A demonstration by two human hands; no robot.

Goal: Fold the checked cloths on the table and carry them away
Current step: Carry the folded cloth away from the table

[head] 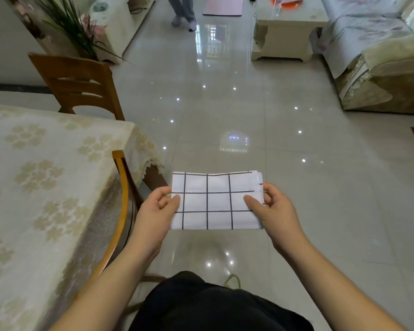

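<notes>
Cloth: a folded checked cloth, white with thin dark grid lines, rectangular, several layers showing at its right edge. I hold it flat in the air above the floor, off the table and to its right.
My left hand: grips the cloth's left edge, thumb on top, fingers curled beneath.
My right hand: grips the right edge the same way, thumb lying on the top face, fingers curled round the stacked layers.
Table: at my left, covered by a cream tablecloth with a woven flower pattern and a lace fringe at the corner. At the far left edge of it lies a sliver of white with dark lines; I cannot tell what it is.
Chairs: a wooden chair with a slatted back stands at the far side of the table; a second one's curved wooden back is just beside the near edge.
Floor: glossy pale tile, reflecting spots of light.
Further off: a pale coffee table, a sofa under patterned covers, a potted plant, and another person's legs.
</notes>
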